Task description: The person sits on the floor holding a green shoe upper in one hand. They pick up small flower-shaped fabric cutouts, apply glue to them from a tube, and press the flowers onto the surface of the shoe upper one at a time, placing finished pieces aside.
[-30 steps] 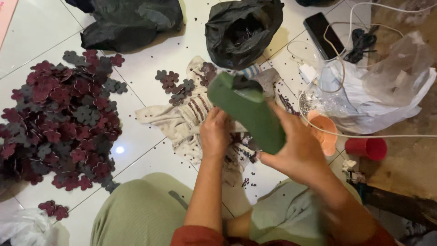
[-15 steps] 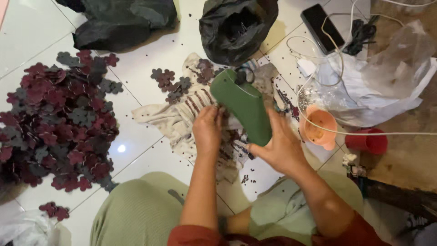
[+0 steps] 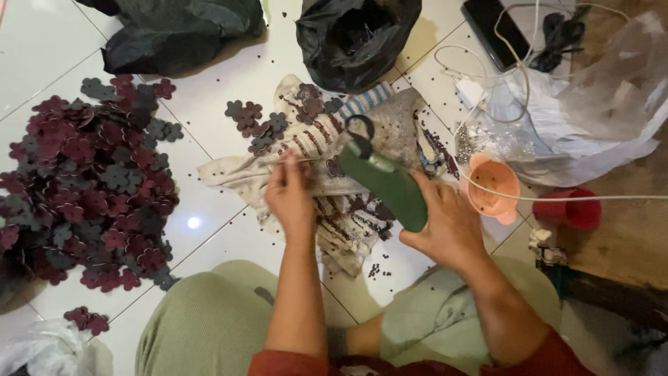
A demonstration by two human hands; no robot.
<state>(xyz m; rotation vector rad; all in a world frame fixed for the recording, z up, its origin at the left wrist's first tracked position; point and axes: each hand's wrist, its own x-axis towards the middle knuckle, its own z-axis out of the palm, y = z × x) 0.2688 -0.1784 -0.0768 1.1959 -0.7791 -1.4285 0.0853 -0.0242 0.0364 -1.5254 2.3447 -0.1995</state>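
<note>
My right hand point(image 3: 445, 226) grips a green handheld tool point(image 3: 386, 182) with a black loop at its tip, pointing up and left over a striped cloth point(image 3: 313, 132) on the tiled floor. Just left of the tool's tip, my left hand point(image 3: 289, 196) pinches a thin stick or wire point(image 3: 309, 160) that lies across the cloth. Small dark bits are scattered over the cloth. A few dark red and grey flower cut-outs point(image 3: 254, 122) sit at the cloth's upper left.
A big pile of dark red and grey flower cut-outs point(image 3: 83, 181) covers the floor at left. Two black plastic bags point(image 3: 351, 38) point(image 3: 181, 31) lie at the top. An orange cup point(image 3: 492, 186), red cup point(image 3: 567, 209), clear bag point(image 3: 591, 104), phone point(image 3: 495, 24) and white cable are at right.
The green tool has come down and swung its tip toward my left hand. My left hand has shifted left onto the cloth and now pinches the thin stick.
</note>
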